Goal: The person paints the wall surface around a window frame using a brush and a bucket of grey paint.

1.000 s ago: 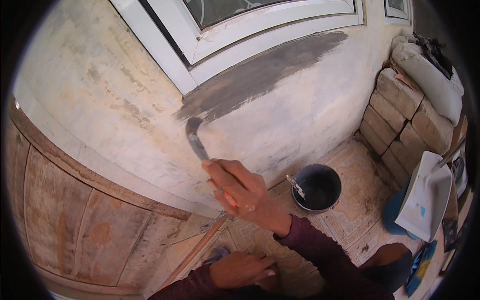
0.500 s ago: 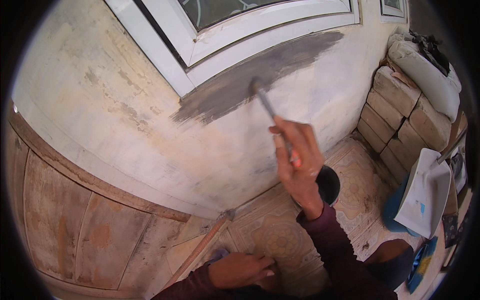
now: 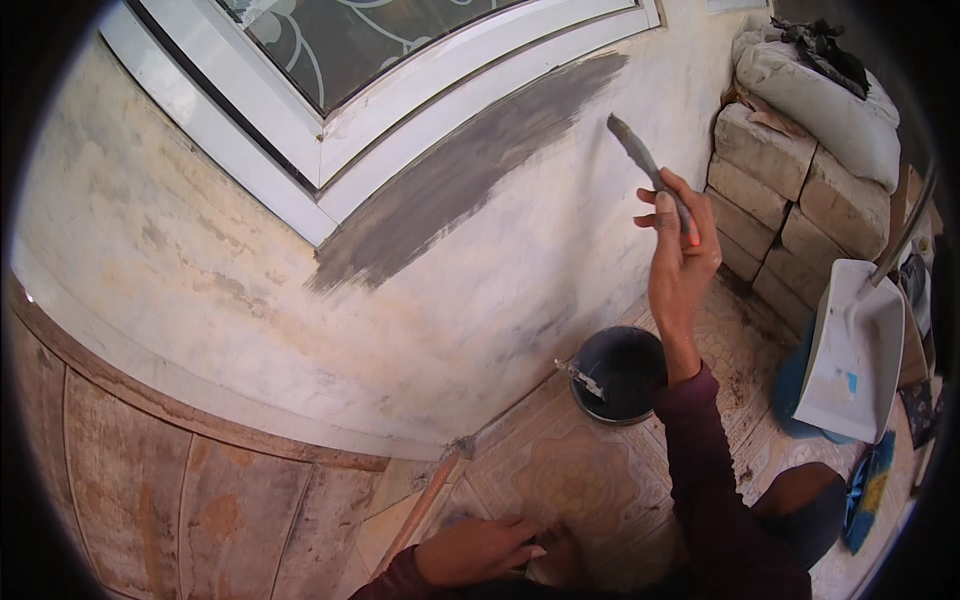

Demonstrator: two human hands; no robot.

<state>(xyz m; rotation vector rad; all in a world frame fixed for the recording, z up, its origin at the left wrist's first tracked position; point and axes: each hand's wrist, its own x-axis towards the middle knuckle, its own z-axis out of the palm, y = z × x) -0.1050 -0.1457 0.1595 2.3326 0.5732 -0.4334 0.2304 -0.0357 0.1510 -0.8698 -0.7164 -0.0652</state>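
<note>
My right hand (image 3: 682, 235) is closed around the handle of a paintbrush (image 3: 636, 148), its grey-coated bristles pointing up and left, close to the wall. A streaky band of dark grey coating (image 3: 440, 180) runs along the wall (image 3: 450, 320) just under the white window frame (image 3: 400, 160). On the floor below my right forearm stands a black bucket (image 3: 640, 345), with a coated stick (image 3: 582, 380) leaning over its rim. At the lower edge my left hand (image 3: 480, 552) rests low by my legs, fingers loosely extended, with no object visible in it.
Pale blocks (image 3: 765, 145) are stacked at the right, topped by a white sack (image 3: 815, 85). Nearer stand a white dustpan (image 3: 850, 350) and a blue container (image 3: 790, 395). Weathered wooden boards (image 3: 130, 470) lie at the left. A reddish pipe (image 3: 425, 510) crosses the patterned tile floor (image 3: 570, 480).
My right hand has moved right and up with the paintbrush, off the grey band. The view has shifted, and more of the bucket and its stick now shows. My left hand stays low.
</note>
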